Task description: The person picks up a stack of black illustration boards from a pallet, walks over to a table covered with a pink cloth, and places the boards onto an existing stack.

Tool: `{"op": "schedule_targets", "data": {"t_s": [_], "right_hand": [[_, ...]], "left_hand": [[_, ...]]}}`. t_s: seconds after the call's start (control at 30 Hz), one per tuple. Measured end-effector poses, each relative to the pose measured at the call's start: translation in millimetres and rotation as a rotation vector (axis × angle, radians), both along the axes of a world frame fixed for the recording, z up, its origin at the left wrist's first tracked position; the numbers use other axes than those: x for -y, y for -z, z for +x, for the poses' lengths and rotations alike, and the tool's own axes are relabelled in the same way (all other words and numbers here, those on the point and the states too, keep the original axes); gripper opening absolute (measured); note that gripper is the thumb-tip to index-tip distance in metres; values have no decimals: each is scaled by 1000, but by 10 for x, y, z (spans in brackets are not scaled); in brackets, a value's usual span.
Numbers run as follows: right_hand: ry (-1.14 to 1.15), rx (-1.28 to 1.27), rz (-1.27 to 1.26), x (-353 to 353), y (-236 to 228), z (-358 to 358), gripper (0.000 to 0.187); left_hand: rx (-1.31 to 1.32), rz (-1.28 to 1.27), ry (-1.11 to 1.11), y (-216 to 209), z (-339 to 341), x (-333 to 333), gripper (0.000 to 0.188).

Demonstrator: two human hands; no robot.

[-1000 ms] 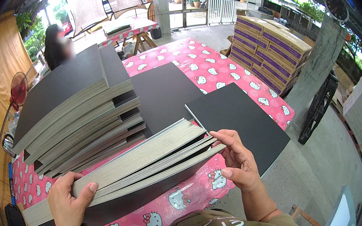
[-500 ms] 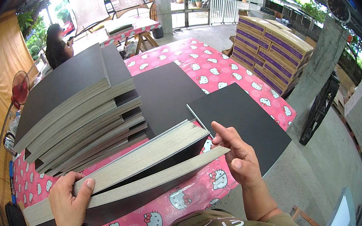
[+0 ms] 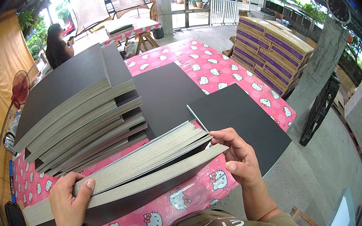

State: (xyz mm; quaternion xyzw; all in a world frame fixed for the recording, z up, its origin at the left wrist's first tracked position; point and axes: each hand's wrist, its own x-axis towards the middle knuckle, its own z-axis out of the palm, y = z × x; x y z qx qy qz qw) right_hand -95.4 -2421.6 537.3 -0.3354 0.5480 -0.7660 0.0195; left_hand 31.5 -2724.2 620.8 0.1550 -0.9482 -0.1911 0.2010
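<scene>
My left hand (image 3: 71, 201) is closed round the left part of a thick stack of black boards with pale grey edges, thumb on top. The stack is split in two: an upper bundle (image 3: 150, 154) and a lower bundle (image 3: 161, 175), with a dark wedge-shaped gap widening toward the right. At the right-hand corners is my right hand (image 3: 242, 157), its fingertips touching the board edges near the gap. Its fingers are bent and the thumb stands apart. Beyond it, flat black boards (image 3: 244, 119) lie on the table, partly covered by the bundles and hand.
Tall piles of black boards (image 3: 66, 86) stand at the left on a table with a pink cartoon cloth (image 3: 221, 77). Another black board (image 3: 164, 83) lies beside them. Boxes (image 3: 272, 49) are stacked beyond the table, near a concrete post (image 3: 318, 61). A person (image 3: 55, 47) stands far left.
My right hand's raised fingers have come down and bent onto the board corners. The gap between the bundles has narrowed slightly at the right. My left hand has stayed in place.
</scene>
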Motion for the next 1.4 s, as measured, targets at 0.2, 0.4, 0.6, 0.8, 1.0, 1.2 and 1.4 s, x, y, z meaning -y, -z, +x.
{"op": "schedule_targets", "data": {"t_s": [0.2,0.4,0.6,0.8,1.0,1.2,1.4], "right_hand": [[-42,91,-23,17,24,11,72],[-51,14,77,28,-38,0,78],[-41,-2,64,-8,-9,8,76],[116,-131,148,13,32,54,68],[-51,126,-100,69,53,54,71],[-19,43,28,118,-21,16,79],[-12,12,30,65,-10,-5,78]], "left_hand": [[20,16,-22,-44,39,-12,38],[16,21,-27,-29,37,-3,38],[14,29,-15,30,-32,24,38],[9,25,-50,-23,26,4,39],[53,73,-50,-49,-3,-14,40],[37,64,-54,-58,52,-8,41],[4,22,-7,-24,28,0,38]]}}
